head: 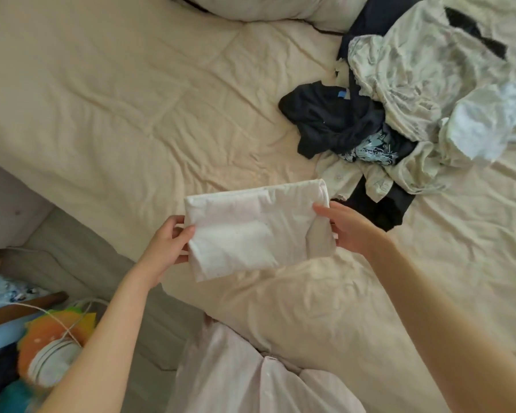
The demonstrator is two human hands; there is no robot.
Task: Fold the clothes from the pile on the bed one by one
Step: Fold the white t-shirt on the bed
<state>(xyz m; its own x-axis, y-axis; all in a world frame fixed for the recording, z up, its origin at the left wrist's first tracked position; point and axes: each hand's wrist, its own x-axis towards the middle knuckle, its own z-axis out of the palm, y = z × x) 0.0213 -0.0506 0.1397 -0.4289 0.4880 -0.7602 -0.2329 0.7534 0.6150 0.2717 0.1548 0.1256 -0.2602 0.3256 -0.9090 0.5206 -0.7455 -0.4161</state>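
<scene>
Two hands are seen at lower centre: one folded white garment (259, 231) is gripped at its ends by the left hand (169, 239) and right hand (347, 229), above the bed (116, 114). One pile of clothes (414, 108) is heaped upper right.

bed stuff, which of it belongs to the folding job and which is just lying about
Job: folded white cloth, held by left hand and right hand; clothes pile; bed.

Lying about: pillow, cable, orange toy.
</scene>
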